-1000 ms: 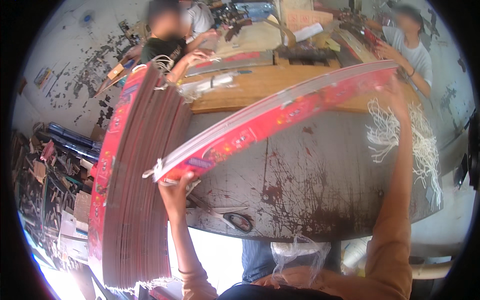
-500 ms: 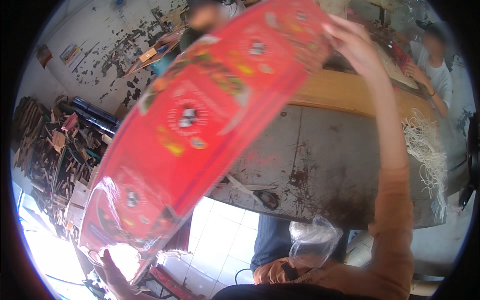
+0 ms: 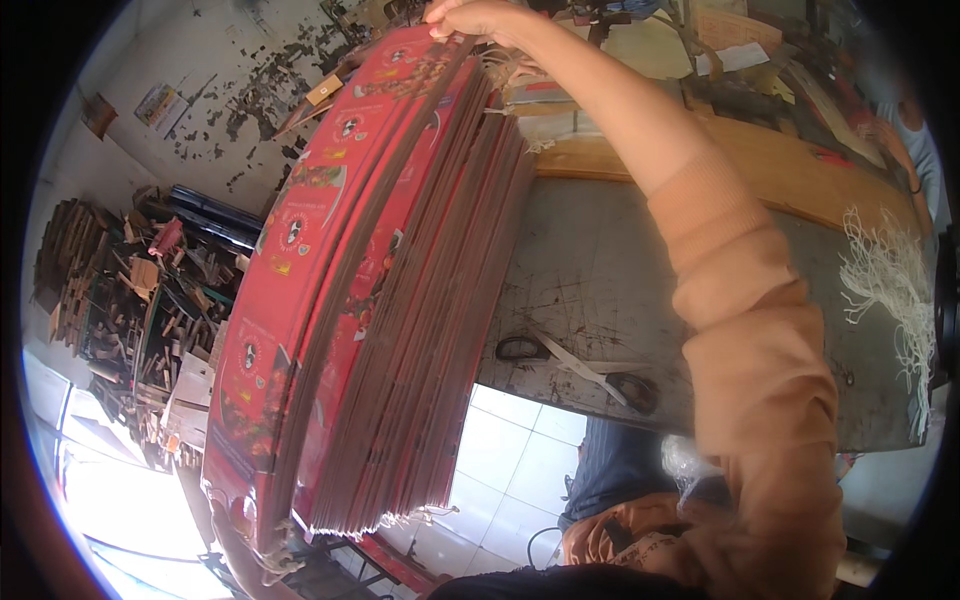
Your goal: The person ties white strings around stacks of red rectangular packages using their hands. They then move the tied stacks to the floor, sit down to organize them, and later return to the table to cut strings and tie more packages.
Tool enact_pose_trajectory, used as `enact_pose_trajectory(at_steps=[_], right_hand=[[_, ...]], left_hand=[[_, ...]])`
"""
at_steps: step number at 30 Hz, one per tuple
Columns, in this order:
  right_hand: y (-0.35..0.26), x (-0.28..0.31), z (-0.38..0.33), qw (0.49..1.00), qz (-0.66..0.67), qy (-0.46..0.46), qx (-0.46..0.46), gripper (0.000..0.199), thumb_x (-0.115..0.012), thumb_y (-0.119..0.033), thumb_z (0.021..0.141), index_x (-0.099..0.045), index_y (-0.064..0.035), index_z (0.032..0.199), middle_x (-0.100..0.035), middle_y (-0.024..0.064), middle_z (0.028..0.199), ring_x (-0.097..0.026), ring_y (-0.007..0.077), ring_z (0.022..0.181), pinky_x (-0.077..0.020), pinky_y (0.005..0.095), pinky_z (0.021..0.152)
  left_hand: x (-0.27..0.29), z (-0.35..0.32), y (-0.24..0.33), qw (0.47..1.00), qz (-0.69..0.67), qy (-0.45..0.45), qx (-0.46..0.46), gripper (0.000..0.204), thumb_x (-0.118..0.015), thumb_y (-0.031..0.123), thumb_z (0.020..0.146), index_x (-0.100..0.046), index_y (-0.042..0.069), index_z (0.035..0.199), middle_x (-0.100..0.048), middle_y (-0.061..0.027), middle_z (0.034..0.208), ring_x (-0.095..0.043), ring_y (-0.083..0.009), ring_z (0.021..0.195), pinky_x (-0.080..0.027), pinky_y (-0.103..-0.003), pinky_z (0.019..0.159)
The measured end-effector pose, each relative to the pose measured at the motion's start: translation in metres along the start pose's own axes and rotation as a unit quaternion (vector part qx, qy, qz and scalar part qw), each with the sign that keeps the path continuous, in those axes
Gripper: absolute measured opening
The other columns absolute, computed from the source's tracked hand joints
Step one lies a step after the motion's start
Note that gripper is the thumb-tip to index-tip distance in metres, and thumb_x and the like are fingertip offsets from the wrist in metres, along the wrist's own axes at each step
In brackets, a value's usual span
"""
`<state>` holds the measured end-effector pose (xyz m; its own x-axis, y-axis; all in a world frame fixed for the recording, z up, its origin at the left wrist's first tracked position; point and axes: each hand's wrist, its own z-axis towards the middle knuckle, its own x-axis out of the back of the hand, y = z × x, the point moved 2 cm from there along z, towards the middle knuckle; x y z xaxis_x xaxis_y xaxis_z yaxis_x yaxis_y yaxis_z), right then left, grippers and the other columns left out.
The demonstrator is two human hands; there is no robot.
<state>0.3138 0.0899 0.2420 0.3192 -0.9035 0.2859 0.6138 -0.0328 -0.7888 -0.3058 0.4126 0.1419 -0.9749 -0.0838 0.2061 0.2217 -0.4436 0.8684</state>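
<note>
A long red panel [image 3: 265, 290] printed with round emblems and food pictures leans upright on the left. My right hand [image 3: 470, 18], arm stretched out, has its fingers closed on the panel's far end. My left hand [image 3: 235, 555] is at the near lower end, gripping its edge; some of its fingers are hidden. Right beside the held panel, a thick stack of similar red panels [image 3: 430, 300] stands on edge, with pale cords at both ends. Scissors [image 3: 580, 368] with pale blades and black handles lie on the grey worktable [image 3: 590, 270], right of the stack.
White strings [image 3: 890, 290] hang over the table's right side. A long wooden board [image 3: 800, 175] crosses the table, with papers [image 3: 650, 48] beyond. Another person's arm [image 3: 900, 160] is at far right. Wood scraps [image 3: 130, 300] pile up left. Clear plastic [image 3: 685, 465] is by my lap.
The red panel has swung left and turned from facing me to standing steeply alongside the stack, which now shows. My right hand has moved left with its far end; the view has shifted.
</note>
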Motion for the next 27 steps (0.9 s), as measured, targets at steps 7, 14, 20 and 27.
enact_pose_trajectory(at_steps=[7,14,20,27], right_hand=[[-0.003,-0.032,0.000,0.979,-0.182,-0.077,0.052,0.022,-0.063,-0.004,0.062,-0.065,0.0028,0.082,-0.061,0.0079,0.067,-0.052,0.0148,0.059,-0.0399,0.0281,0.053],[0.011,-0.027,-0.010,0.984,-0.146,-0.102,0.012,0.003,-0.060,-0.005,0.062,-0.060,-0.0017,0.061,-0.056,0.0066,0.059,-0.054,0.0160,0.058,-0.0387,0.0321,0.052],[0.024,-0.031,0.003,0.973,-0.204,-0.107,0.021,0.011,-0.059,-0.012,0.066,-0.060,-0.0005,0.065,-0.058,0.0100,0.064,-0.056,0.0196,0.062,-0.0407,0.0339,0.055],[0.030,-0.039,0.003,0.957,-0.284,-0.007,0.055,0.021,-0.057,-0.019,0.072,-0.062,0.0009,0.071,-0.060,0.0152,0.072,-0.058,0.0241,0.067,-0.0431,0.0364,0.060]], left_hand=[[-0.002,0.012,-0.021,0.998,0.052,0.014,-0.015,0.032,-0.054,0.025,0.086,-0.056,0.000,0.105,-0.060,-0.0117,0.096,-0.058,-0.0201,0.089,-0.043,-0.032,0.080],[-0.011,0.013,-0.037,0.996,0.083,0.013,-0.027,0.030,-0.054,0.025,0.085,-0.057,0.001,0.103,-0.060,-0.0108,0.093,-0.058,-0.0195,0.086,-0.043,-0.032,0.077],[-0.017,0.011,-0.038,0.993,0.106,0.011,-0.045,0.029,-0.054,0.026,0.085,-0.057,0.002,0.102,-0.060,-0.0101,0.091,-0.058,-0.0190,0.083,-0.043,-0.031,0.075],[-0.026,0.003,-0.037,0.990,0.121,0.007,-0.068,0.028,-0.055,0.026,0.085,-0.057,0.003,0.100,-0.060,-0.0092,0.088,-0.059,-0.0184,0.080,-0.043,-0.031,0.072]])
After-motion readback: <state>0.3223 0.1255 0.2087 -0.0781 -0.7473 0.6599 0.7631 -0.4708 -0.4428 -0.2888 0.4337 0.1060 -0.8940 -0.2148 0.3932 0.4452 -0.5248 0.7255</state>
